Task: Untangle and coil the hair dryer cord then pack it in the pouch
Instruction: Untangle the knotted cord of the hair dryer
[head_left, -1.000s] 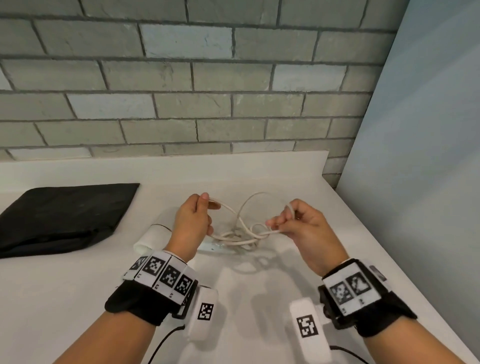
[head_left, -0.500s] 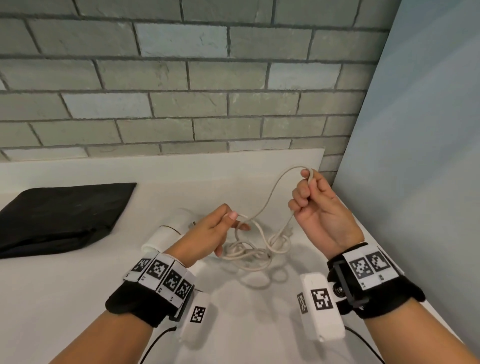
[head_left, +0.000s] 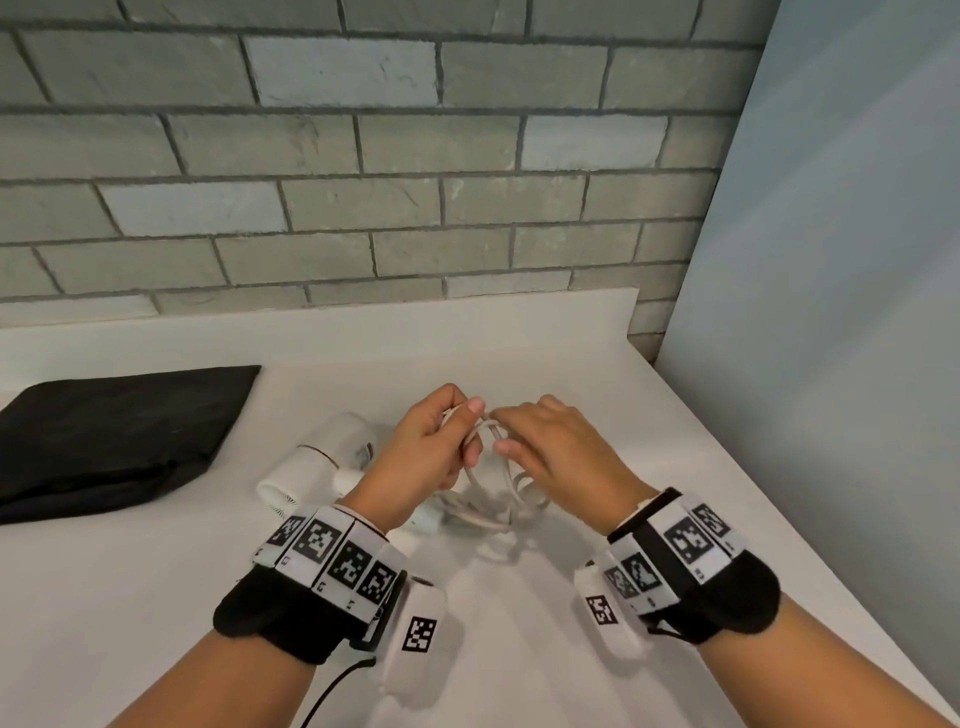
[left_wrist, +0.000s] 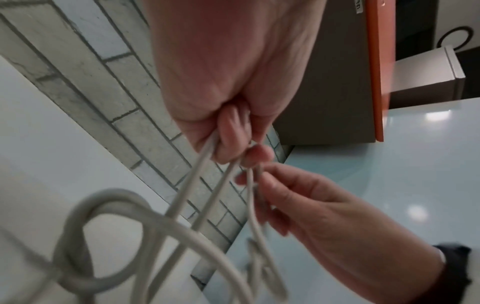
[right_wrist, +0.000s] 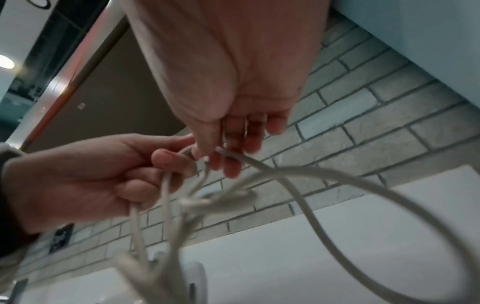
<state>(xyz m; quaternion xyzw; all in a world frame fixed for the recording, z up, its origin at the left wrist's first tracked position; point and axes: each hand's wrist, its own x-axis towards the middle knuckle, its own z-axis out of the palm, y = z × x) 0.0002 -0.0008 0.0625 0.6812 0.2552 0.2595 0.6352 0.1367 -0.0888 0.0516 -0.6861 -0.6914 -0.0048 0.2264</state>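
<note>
A white hair dryer (head_left: 311, 465) lies on the white counter (head_left: 156, 597), partly hidden behind my left wrist. Its pale cord (head_left: 485, 519) rises from a tangled heap of loops into both hands. My left hand (head_left: 467, 421) holds several strands bunched in curled fingers, plain in the left wrist view, where the cord (left_wrist: 182, 205) fans down from the left hand (left_wrist: 233, 152). My right hand (head_left: 501, 431) sits right beside it and pinches one strand between thumb and fingers (right_wrist: 228, 162). The black pouch (head_left: 114, 436) lies flat at the left.
A grey brick wall (head_left: 363, 156) with a white upstand runs along the back of the counter. A pale blue panel (head_left: 831, 312) closes off the right side. The counter's right edge runs diagonally under my right forearm.
My right hand dropped from its raised spot at the right and came in against my left hand. My left hand rose and closed round several strands. The long lifted loop is gone.
</note>
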